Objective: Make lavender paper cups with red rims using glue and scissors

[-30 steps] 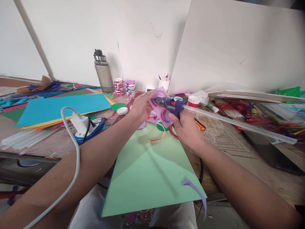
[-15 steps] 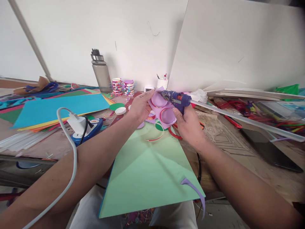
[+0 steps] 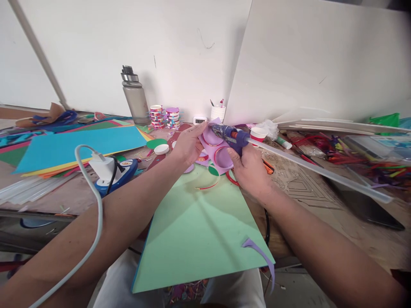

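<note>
Taking the purple sheet (image 3: 209, 150) as the middle of a clock face, it hangs above the far end of one pale green sheet (image 3: 192, 239), which spreads towards six o'clock. The left hand (image 3: 191, 145) has a narrow grip on its nine-to-eleven o'clock edge. The right hand (image 3: 253, 169), at four o'clock, has its grip wrapped around a glue gun (image 3: 236, 139), whose long glue stick (image 3: 314, 169) trails towards four o'clock. The nozzle lies over the upper ring (image 3: 208, 142); whether it touches, I cannot tell.

The work looks partway along: two rings stand in place on the sheet, the upper one and the lower ring (image 3: 214, 157) at five o'clock. A printed piece (image 3: 201, 158) at seven o'clock is partly hidden, so its fixing is unclear. Gluing at the upper ring appears unfinished.

By count: one sheet in hand, one gun, two clear rings. On the bench (image 3: 279, 205) are two stacks of banded rings (image 3: 172, 119) at ten o'clock, one bottle (image 3: 135, 102) beyond them, one pen cup (image 3: 218, 113) at twelve, one red-and-white cup (image 3: 257, 134) near two, and two green discs (image 3: 156, 143), at nine and six.
</note>
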